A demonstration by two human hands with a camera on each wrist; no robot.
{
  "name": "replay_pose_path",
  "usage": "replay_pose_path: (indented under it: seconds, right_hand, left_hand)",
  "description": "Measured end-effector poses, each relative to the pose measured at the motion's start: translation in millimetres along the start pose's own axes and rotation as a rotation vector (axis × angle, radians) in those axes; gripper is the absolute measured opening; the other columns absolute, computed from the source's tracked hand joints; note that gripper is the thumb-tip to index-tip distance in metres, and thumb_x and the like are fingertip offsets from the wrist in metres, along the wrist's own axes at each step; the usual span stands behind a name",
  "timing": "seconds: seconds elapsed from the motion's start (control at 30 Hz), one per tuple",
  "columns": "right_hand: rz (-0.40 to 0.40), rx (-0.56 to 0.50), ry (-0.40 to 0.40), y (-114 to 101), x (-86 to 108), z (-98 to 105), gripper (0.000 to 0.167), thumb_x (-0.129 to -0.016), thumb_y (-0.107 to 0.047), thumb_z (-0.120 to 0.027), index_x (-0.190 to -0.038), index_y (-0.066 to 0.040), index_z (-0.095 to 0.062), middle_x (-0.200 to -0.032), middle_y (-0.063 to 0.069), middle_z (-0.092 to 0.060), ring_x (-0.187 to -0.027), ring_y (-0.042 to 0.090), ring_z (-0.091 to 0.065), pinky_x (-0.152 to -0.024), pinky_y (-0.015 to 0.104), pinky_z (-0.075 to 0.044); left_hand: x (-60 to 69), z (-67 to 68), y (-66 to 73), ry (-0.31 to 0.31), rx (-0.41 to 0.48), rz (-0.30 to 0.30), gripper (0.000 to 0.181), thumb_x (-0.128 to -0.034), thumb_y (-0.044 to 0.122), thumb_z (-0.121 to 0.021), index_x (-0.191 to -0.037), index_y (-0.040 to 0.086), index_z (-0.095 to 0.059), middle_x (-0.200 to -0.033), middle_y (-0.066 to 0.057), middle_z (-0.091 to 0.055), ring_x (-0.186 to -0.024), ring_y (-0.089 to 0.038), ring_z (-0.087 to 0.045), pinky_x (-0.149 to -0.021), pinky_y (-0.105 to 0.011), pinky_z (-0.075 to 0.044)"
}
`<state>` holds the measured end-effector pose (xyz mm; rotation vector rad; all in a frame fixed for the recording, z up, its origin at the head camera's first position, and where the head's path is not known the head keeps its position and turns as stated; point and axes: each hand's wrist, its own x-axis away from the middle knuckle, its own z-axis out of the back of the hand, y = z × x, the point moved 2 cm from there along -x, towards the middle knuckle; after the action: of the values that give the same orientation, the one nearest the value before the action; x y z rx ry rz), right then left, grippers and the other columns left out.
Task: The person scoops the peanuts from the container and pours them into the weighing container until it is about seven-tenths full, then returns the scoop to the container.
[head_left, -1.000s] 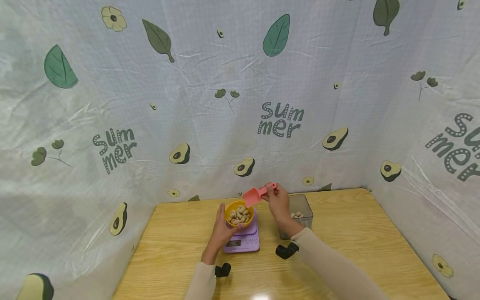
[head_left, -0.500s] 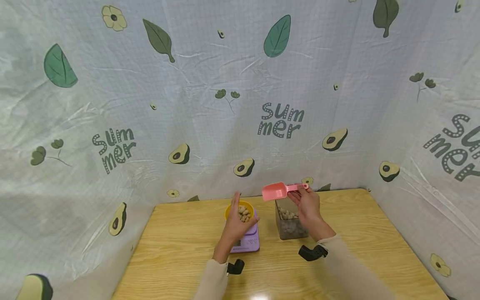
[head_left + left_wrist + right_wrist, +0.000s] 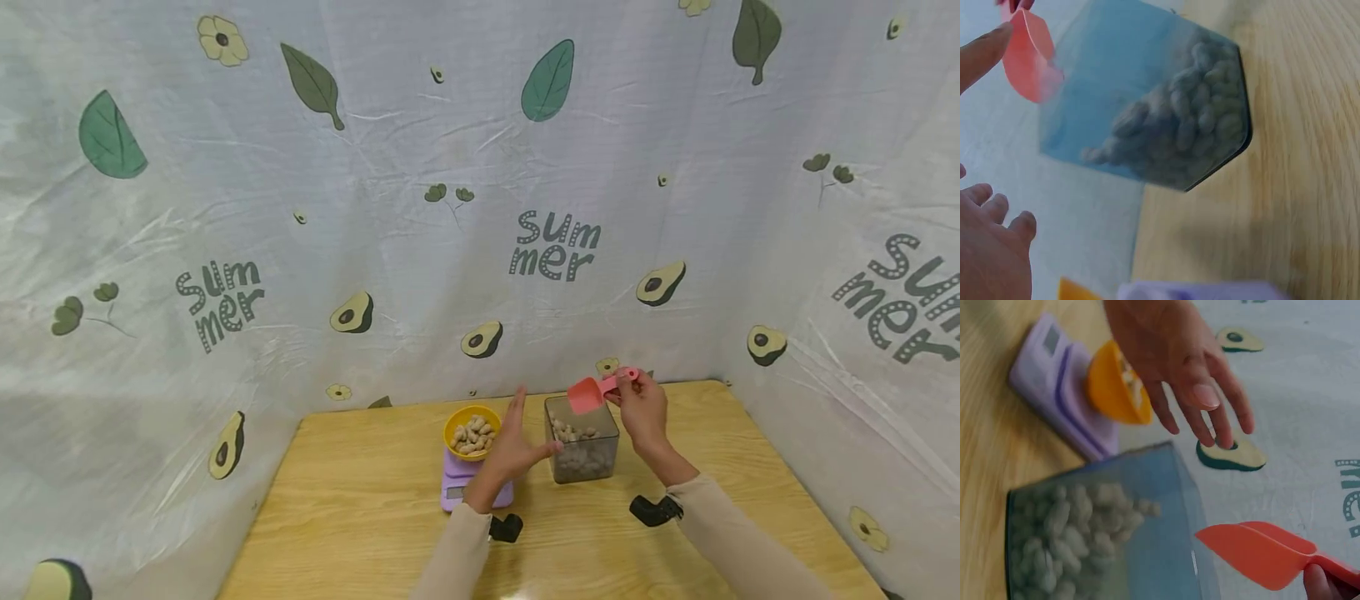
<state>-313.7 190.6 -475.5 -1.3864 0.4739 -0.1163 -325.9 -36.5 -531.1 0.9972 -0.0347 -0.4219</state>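
Observation:
My right hand (image 3: 643,412) pinches the handle of a pink scoop (image 3: 586,395), whose bowl hangs just above the clear bin's rim. No peanuts show in the scoop. Inside the see-through bin (image 3: 585,462) lies a heap of peanuts in their shells (image 3: 1191,112). Between bin and scale, my left hand (image 3: 512,450) is spread with fingers straight, holding nothing. A yellow bowl (image 3: 450,427) filled with peanuts (image 3: 472,435) stands on a purple kitchen scale (image 3: 1038,353), to the left of that hand. The left forearm covers part of the scale.
The wooden table (image 3: 360,492) stretches out on both sides of the scale and bin. A white sheet printed with avocados and leaves (image 3: 420,275) hangs behind and along the sides. Black wrist cameras (image 3: 506,528) are strapped to both wrists.
My left hand has let go of the yellow bowl and moved right toward the bin. The right hand has carried the scoop from over the bowl rightward to above the bin.

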Motion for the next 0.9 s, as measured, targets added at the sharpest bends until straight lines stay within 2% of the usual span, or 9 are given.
replay_pose_path:
  seconds: [0.13,0.23,0.4,0.6,0.73,0.83,0.9]
  right_hand:
    - [0.115,0.265,-0.039,9.0,-4.7,-4.0,0.030,-0.103,-0.021,-0.050,-0.109,0.004,-0.065,-0.100,0.025,-0.071,-0.082,0.023,-0.073,-0.068,0.027,-0.061]
    - [0.167,0.387,-0.059,15.2,-6.3,-8.6,0.027,-0.103,-0.020,-0.051,-0.104,0.002,-0.066,-0.096,0.024,-0.072,-0.082,0.032,-0.073,-0.065,0.035,-0.061]
    - [0.213,0.480,-0.063,22.7,-10.2,-16.1,0.024,-0.102,-0.018,-0.052,-0.098,0.001,-0.066,-0.092,0.024,-0.072,-0.081,0.035,-0.071,-0.062,0.040,-0.059]
    - [0.299,0.582,-0.110,27.4,-14.7,-26.1,0.024,-0.101,-0.019,-0.053,-0.091,0.000,-0.064,-0.081,0.019,-0.070,-0.069,0.030,-0.067,-0.053,0.034,-0.051]
    - [0.360,0.645,-0.165,31.5,-15.0,-32.2,0.028,-0.102,-0.020,-0.051,-0.082,-0.002,-0.059,-0.069,0.014,-0.062,-0.055,0.021,-0.056,-0.049,0.030,-0.043]
    - [0.356,0.657,-0.196,32.2,-14.5,-36.0,0.029,-0.102,-0.017,-0.051,-0.077,-0.004,-0.055,-0.062,0.010,-0.055,-0.050,0.018,-0.048,-0.047,0.028,-0.037]
    - [0.323,0.648,-0.221,31.3,-14.8,-38.3,0.028,-0.102,-0.016,-0.051,-0.076,-0.006,-0.055,-0.061,0.008,-0.054,-0.050,0.015,-0.046,-0.048,0.026,-0.035]
  left_hand:
    - [-9.0,-13.7,-6.2,-0.037,0.002,0.008,0.126,-0.0716,0.064,-0.077,-0.159,0.028,0.006,-0.167,-0.013,-0.006,-0.149,-0.041,-0.022,-0.115,-0.059,-0.033]
    - [-12.8,-22.0,-10.2,-0.056,0.026,0.007,0.127,-0.0724,0.057,-0.080,-0.159,0.024,0.007,-0.166,-0.016,-0.006,-0.149,-0.041,-0.022,-0.116,-0.057,-0.032]
    - [-15.2,-32.9,-16.1,-0.065,0.066,0.039,0.126,-0.0741,0.041,-0.085,-0.159,0.025,0.007,-0.166,-0.017,-0.009,-0.148,-0.042,-0.024,-0.116,-0.057,-0.032]
    - [-16.7,-39.6,-19.7,-0.076,0.138,0.055,0.121,-0.0766,0.035,-0.084,-0.159,0.028,0.004,-0.166,-0.012,-0.008,-0.151,-0.038,-0.020,-0.119,-0.057,-0.027]
    - [-19.0,-42.7,-20.1,-0.080,0.162,0.047,0.116,-0.0787,0.030,-0.083,-0.160,0.023,-0.001,-0.166,-0.010,-0.011,-0.151,-0.035,-0.020,-0.120,-0.057,-0.025]
    - [-20.5,-44.1,-19.1,-0.078,0.145,0.042,0.111,-0.0803,0.031,-0.081,-0.160,0.020,-0.004,-0.166,-0.011,-0.014,-0.151,-0.035,-0.022,-0.119,-0.057,-0.026]
    - [-21.5,-44.8,-18.4,-0.076,0.131,0.052,0.109,-0.0805,0.034,-0.080,-0.160,0.023,-0.006,-0.166,-0.009,-0.015,-0.150,-0.035,-0.023,-0.119,-0.057,-0.026]
